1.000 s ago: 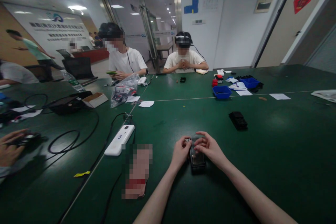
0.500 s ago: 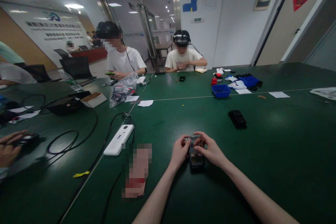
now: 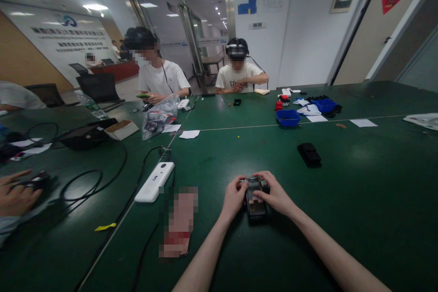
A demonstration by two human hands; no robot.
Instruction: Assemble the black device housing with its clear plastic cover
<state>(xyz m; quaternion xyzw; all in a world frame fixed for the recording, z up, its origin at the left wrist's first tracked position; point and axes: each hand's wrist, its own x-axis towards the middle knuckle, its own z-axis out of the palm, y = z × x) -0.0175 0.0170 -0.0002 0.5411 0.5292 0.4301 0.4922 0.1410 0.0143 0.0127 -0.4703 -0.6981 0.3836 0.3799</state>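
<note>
A small black rectangular device (image 3: 256, 204) with a glossy, reflecting upper face lies on the green table in front of me. I cannot make out its exact kind. My left hand (image 3: 236, 195) grips its upper left edge, thumb against the side. On the other side, my right hand (image 3: 273, 193) has its fingers curled over the far right corner, with the thumb resting on the glossy face. Farther right sits a second black boxy object (image 3: 310, 154), apart from both hands. Left of my left forearm lies a pinkish, pixelated slab (image 3: 181, 223).
A white power bank marked 5 (image 3: 155, 182) and black cables (image 3: 82, 191) lie to the left. A co-worker's hand (image 3: 17, 194) is at the far left. Beyond are a blue tray (image 3: 288, 118), a plastic bag (image 3: 157, 118) and papers (image 3: 189, 134). Two people sit opposite.
My right fingers have shifted slightly at the device's far end, and more of its upper face shows. The co-worker's hand at left has moved a little right.
</note>
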